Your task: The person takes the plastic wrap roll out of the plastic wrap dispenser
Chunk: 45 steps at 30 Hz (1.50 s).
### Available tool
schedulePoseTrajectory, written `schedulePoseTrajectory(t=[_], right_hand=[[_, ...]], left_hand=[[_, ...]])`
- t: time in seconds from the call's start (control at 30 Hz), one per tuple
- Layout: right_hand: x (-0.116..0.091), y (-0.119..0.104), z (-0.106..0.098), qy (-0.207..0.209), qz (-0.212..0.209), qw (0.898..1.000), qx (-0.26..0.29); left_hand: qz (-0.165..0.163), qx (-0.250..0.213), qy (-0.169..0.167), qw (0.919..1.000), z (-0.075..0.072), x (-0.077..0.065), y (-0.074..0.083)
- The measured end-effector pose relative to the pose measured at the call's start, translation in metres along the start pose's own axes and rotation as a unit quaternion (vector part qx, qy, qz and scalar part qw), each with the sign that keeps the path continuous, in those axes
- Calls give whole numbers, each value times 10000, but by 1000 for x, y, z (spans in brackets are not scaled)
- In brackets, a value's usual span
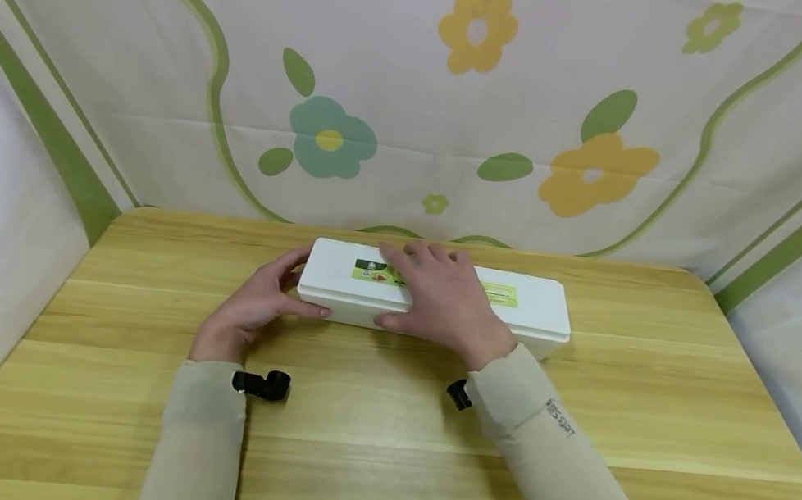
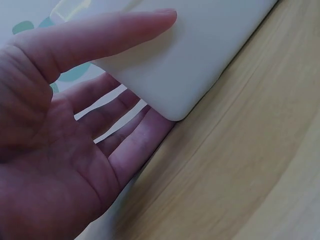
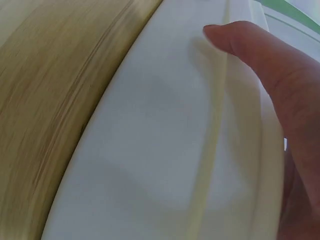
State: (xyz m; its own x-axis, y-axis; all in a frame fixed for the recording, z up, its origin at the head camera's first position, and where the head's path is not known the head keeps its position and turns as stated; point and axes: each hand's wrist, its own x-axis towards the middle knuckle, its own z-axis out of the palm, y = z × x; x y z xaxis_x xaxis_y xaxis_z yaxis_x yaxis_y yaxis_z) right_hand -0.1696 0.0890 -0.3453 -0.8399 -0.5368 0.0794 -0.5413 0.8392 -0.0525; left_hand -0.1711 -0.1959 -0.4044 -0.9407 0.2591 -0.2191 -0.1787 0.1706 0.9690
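A long white plastic box [image 1: 539, 303] with a lid lies crosswise near the table's far edge. Its lid carries a yellow-green label [image 1: 501, 294], partly covered by my right hand [image 1: 443, 300]. That hand spans the lid from above, thumb on the front side and fingertips at the back edge. Around the box's left end my left hand [image 1: 254, 299] holds on, thumb along the front and fingers behind. In the left wrist view those fingers reach past the box's corner [image 2: 185, 85], their tips hidden. The right wrist view shows the right thumb [image 3: 270, 65] against the side below the lid rim.
The wooden table [image 1: 364, 444] stretches in front of the box and to both sides. Behind it hangs a white cloth [image 1: 408, 53] with printed flowers, and cloth walls stand at left and right. Black camera mounts [image 1: 267, 385] stick out from both sleeves.
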Motion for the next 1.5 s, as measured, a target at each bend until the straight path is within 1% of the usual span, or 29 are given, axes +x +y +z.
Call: schedulePoseTrajectory(t=[0.2,0.3,0.5,0.63,0.73,0.97,1.3,1.5], right_hand=[[5,-6,1,97,-52,9999,-109],[8,-10,1,224,-164,9994,-228],[11,-17,1,681,-461,9929,-861],[12,-22,-1,773,-552,9883,-1195],[13,-26,-2,800,-549,9866,-1312],[17,-33,3,797,-652,9824,-1561],[18,-34,11,1118,-759,9747,-1779],[17,-35,16,1333,-793,9723,-1751]], left_hand=[[60,-19,-77,10000,-1,3,1],[104,-2,-61,9999,-2,3,0],[107,-136,-35,9998,-3,1,-2],[132,-246,-42,9996,-3,2,-2],[131,-268,-27,9996,-1,2,-2],[109,-189,-42,9998,0,4,-1],[73,-173,-35,9998,1,5,-1],[91,-153,70,9998,3,5,-2]])
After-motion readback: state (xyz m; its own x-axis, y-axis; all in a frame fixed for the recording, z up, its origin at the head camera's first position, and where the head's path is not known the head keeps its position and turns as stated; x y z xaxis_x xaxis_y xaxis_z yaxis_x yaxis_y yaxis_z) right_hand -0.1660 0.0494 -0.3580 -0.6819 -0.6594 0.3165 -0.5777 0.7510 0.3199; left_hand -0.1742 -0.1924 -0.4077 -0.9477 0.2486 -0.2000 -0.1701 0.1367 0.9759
